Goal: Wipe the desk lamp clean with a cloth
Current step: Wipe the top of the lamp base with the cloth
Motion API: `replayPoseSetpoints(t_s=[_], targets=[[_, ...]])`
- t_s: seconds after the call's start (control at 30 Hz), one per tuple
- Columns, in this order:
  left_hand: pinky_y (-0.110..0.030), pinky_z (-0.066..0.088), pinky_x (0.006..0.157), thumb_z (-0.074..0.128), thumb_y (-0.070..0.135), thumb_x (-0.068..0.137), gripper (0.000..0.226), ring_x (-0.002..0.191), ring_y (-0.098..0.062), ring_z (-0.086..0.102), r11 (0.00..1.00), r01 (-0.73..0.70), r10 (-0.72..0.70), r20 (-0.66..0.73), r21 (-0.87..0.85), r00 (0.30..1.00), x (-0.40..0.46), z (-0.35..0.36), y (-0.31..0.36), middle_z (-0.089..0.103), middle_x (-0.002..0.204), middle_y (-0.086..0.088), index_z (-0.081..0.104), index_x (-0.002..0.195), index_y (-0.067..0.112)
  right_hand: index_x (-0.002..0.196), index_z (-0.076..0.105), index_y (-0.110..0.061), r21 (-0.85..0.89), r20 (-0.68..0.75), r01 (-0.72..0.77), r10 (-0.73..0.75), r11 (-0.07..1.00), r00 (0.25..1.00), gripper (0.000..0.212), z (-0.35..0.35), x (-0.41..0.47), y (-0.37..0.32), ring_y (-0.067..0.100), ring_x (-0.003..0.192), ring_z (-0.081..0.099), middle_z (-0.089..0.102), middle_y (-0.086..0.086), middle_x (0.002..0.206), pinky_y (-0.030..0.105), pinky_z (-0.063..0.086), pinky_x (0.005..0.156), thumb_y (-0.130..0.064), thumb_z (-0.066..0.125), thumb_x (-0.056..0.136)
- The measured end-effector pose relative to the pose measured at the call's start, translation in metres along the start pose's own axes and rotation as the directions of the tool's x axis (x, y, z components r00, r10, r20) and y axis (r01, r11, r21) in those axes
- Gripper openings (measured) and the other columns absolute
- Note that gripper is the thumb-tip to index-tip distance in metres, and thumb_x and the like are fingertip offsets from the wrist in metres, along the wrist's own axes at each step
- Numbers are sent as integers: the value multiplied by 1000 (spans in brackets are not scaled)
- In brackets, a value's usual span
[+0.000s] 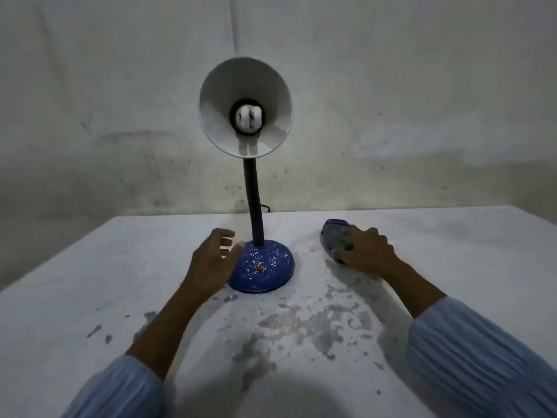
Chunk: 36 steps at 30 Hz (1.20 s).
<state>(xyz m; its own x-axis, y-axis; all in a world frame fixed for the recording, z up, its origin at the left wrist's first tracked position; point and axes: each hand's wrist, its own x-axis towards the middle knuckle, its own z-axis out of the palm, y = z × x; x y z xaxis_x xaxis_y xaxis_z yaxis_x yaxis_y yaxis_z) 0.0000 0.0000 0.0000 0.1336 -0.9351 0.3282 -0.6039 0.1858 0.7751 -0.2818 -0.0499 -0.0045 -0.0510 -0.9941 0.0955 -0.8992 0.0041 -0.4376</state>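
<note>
On the white, paint-chipped desk [90,282], the left hand [211,260] sits with fingers [226,241] spread loose and curved, holding nothing, right beside the lamp [256,191]'s blue speckled base [265,270]. The lamp stands upright at the middle, its white shade [217,116] facing the camera. Further right, the right hand [367,251] lies on the desk, fingers clenched on a grey and purple cloth [334,236].

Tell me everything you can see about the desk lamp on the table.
The desk lamp stands upright on the white table. Its round blue base, flecked white, carries a small red switch. A dark flexible neck rises to a white cone shade facing the camera, an unlit bulb inside. The left hand is at the base's edge; contact is unclear.
</note>
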Motion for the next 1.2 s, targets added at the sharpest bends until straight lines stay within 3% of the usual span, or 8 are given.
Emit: replayPoseSetpoints(t_s=[0.1,0.2,0.37,0.63,0.87,1.0,1.1,1.2], targets=[[-19,42,77,57,27,90,30,95,-9,53,993,-93,96,-34,78,995,-1,19,-11,58,114,0,51,117,17,132,40,-26,-175,-125,-62,40,983,991,59,25,3,6,38,112,44,42,15,123,43,37,93,-51,59,81],[-11,39,77,60,24,88,28,94,-5,52,975,-197,201,-31,100,979,-4,29,-16,57,110,4,53,114,17,123,53,-14,-28,-275,-6,-2,1000,962,41,33,3,5,38,106,45,42,17,116,42,42,89,-20,61,83],[-2,40,80,63,18,86,32,98,-4,55,945,-326,327,-54,27,943,-12,30,-7,56,109,8,54,117,15,110,63,-5,68,-629,298,-191,952,753,31,22,-15,-25,34,103,50,44,22,115,31,46,81,-10,64,79],[-13,48,84,73,25,77,53,106,1,55,888,-409,436,99,-212,895,-35,36,22,54,114,20,43,120,29,118,57,-7,105,-714,706,-441,700,543,52,15,-72,-104,6,102,46,48,15,115,10,45,86,-9,66,66],[-20,54,75,66,6,82,53,96,-1,63,794,-74,207,154,-603,966,-45,22,35,61,106,13,43,126,24,118,54,-14,238,-670,654,-366,718,646,45,31,-90,-119,19,111,52,48,6,121,43,49,90,-34,64,79],[-24,54,79,62,1,83,52,101,-9,64,762,90,270,441,-641,856,-45,6,26,66,108,2,46,130,17,124,37,-35,285,-621,654,-385,700,683,55,45,-94,-111,3,107,48,45,-2,121,14,45,87,-57,56,78],[-32,56,78,56,-3,86,49,103,-19,64,800,147,283,581,-581,763,-42,1,24,63,112,-3,48,125,25,122,38,-30,250,-641,656,-386,712,663,57,49,-88,-96,5,100,50,40,3,120,3,43,77,-37,67,74],[-25,57,71,53,-3,89,42,89,-17,67,884,-13,261,471,-467,843,-33,-3,18,65,103,-3,52,123,22,120,41,-18,74,-662,578,-394,813,638,57,52,-77,-81,18,95,51,31,14,124,5,42,75,-10,67,70]])
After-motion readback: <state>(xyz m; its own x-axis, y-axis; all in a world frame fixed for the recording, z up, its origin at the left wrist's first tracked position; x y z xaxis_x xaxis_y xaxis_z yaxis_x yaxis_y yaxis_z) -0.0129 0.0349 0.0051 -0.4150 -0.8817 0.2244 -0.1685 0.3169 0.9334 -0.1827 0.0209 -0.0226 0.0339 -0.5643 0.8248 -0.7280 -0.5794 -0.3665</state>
